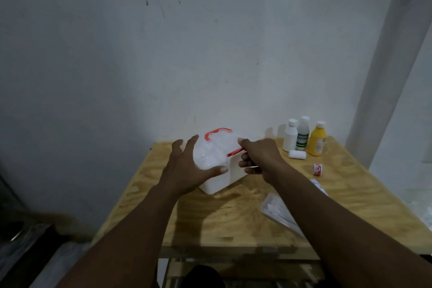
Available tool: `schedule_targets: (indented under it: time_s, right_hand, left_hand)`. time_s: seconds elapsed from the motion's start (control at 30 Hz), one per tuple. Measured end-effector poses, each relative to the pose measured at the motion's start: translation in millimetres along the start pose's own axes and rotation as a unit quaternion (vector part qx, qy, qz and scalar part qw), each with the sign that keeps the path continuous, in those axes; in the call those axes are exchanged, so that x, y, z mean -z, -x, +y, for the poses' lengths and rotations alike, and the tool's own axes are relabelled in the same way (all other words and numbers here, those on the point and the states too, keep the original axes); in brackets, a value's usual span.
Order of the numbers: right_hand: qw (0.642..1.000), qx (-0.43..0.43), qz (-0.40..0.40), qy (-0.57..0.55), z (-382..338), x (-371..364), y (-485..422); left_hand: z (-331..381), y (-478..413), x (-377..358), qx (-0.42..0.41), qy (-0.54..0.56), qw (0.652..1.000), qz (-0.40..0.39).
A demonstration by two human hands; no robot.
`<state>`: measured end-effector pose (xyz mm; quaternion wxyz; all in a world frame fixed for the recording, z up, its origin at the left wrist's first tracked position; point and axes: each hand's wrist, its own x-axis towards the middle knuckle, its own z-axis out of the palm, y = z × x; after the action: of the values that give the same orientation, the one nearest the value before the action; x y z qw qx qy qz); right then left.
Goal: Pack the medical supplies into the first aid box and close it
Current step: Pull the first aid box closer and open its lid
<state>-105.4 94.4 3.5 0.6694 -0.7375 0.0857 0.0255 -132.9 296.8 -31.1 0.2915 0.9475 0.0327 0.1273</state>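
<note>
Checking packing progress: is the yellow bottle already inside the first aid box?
No, the yellow bottle stands on the table, right of the first aid box.

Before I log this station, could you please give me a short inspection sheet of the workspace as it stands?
Surface: plywood table, bare in the front-left part.
Job's things: white first aid box with clear lid and red handle; three bottles upright at the back right, a bandage roll lying before them, a tape roll, a tube and a clear flat pack, all outside the box.
Clutter: nothing seen.
Grippers: left hand open, spread on the lid; right hand closed at the red latch.
Cables: nothing seen.
Surroundings: stained white wall; dim floor, unclear.
</note>
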Motion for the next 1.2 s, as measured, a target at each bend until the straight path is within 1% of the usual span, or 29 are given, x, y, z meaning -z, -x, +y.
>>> schedule_targets:
  time_s: [0.1,0.2,0.27,0.33,0.37,0.43,0.5,0.63,0.73,0.97,1.03,1.2]
  right_hand:
    - [0.991,0.07,-0.032,0.112,-11.3,7.2,1.2]
    - [0.965,0.163,-0.03,0.205,-15.6,12.8,-1.2]
    - [0.947,0.225,-0.008,0.231,-16.5,17.3,-6.7]
    - [0.934,0.276,0.016,0.225,-16.3,21.3,-13.1]
    - [0.934,0.286,0.029,0.213,-15.8,22.3,-16.5]
    - [0.944,0.278,0.05,0.171,-18.0,23.8,-19.7]
    - [0.957,0.265,0.049,0.112,-22.6,24.3,-20.7]
    - [0.965,0.259,-0.013,0.044,-37.7,21.9,-25.0]
    - [0.963,0.264,-0.03,0.043,-52.8,19.0,-33.5]
    - [0.968,0.247,-0.041,0.033,-74.3,6.0,-62.8]
    - [0.972,0.227,-0.047,0.035,-76.5,1.7,-73.5]
    - [0.989,0.143,-0.041,0.022,-67.3,-5.6,-100.5]
  left_hand:
    - [-8.8,-8.6,3.0,-0.013,0.004,1.0,0.006]
    - [-16.1,-14.1,11.1,-0.052,0.034,0.998,0.01]
    - [-10.7,-8.5,22.1,-0.059,0.051,0.997,0.013]
    - [-8.9,-6.7,30.4,-0.047,0.066,0.997,0.016]
    - [-8.3,-6.4,34.0,-0.043,0.078,0.996,0.015]
    - [-7.1,-7.4,41.0,-0.037,0.101,0.994,0.01]
    - [-5.0,-12.4,46.1,-0.02,0.124,0.992,0.011]
    - [-0.1,-23.1,61.2,0.017,0.127,0.991,0.029]
    - [-0.8,-36.1,70.0,0.05,0.149,0.987,0.036]
    - [-5.4,-66.5,74.3,0.161,0.243,0.957,0.005]
    - [-8.5,-74.6,69.9,0.182,0.262,0.948,-0.004]
    - [-16.8,-85.2,52.7,0.215,0.305,0.927,-0.027]
